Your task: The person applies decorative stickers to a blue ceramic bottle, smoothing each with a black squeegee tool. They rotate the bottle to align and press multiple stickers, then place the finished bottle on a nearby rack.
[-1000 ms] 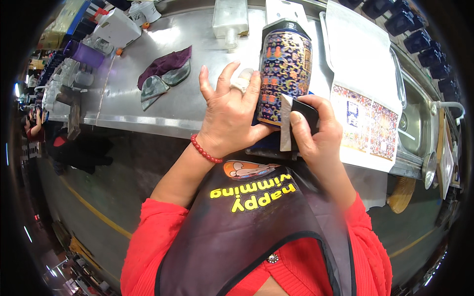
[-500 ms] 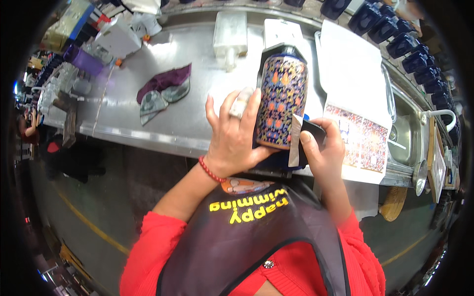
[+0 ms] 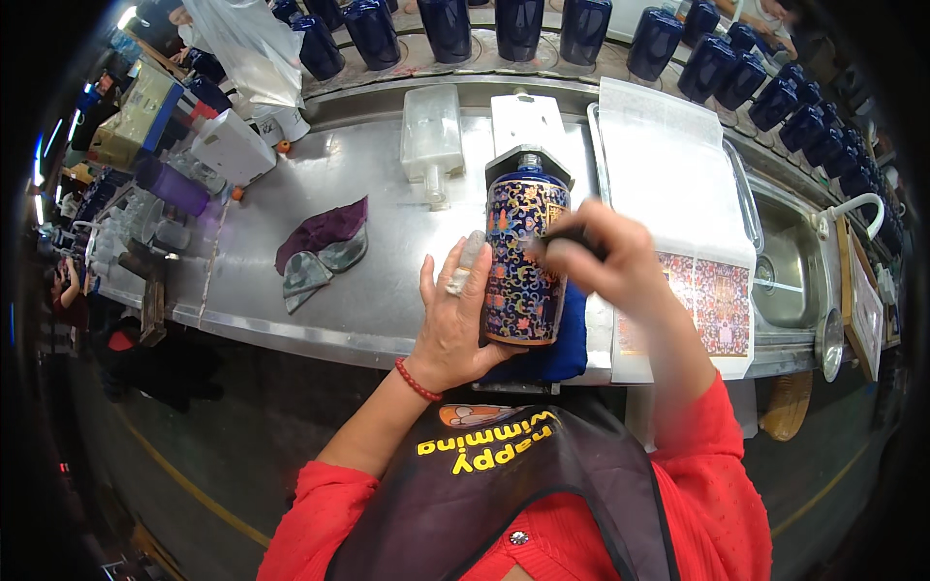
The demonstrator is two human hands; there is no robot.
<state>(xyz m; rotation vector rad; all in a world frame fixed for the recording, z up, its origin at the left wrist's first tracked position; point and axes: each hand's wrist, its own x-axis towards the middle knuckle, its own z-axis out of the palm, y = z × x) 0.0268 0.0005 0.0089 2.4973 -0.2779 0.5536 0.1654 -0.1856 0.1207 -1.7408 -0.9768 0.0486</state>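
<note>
A dark blue bottle (image 3: 518, 276) with a colourful floral pattern lies in a holder in front of me, its neck pointing away. My left hand (image 3: 448, 315) steadies it from the left, the thumb by its base and a finger along its side; pale wrapping covers part of one finger. Over the bottle's upper right side, my right hand (image 3: 620, 254) grips a small dark flat scraper (image 3: 579, 237), partly smeared by motion. Under the bottle's right edge hangs a blue cloth (image 3: 567, 339). To the right lies a patterned transfer sheet (image 3: 712, 315).
A clear empty bottle (image 3: 431, 136) and a purple-grey cloth (image 3: 323, 242) lie on the metal table (image 3: 262, 310). White paper (image 3: 664, 136) lies at the right, before a sink (image 3: 785, 252). Several blue bottles (image 3: 518, 29) line the back. A purple cup (image 3: 172, 187) stands left.
My right hand has moved from the bottle's lower right edge up over its upper side with the scraper. The pale strip beside it is out of sight, and the bottle shows a differently turned pattern.
</note>
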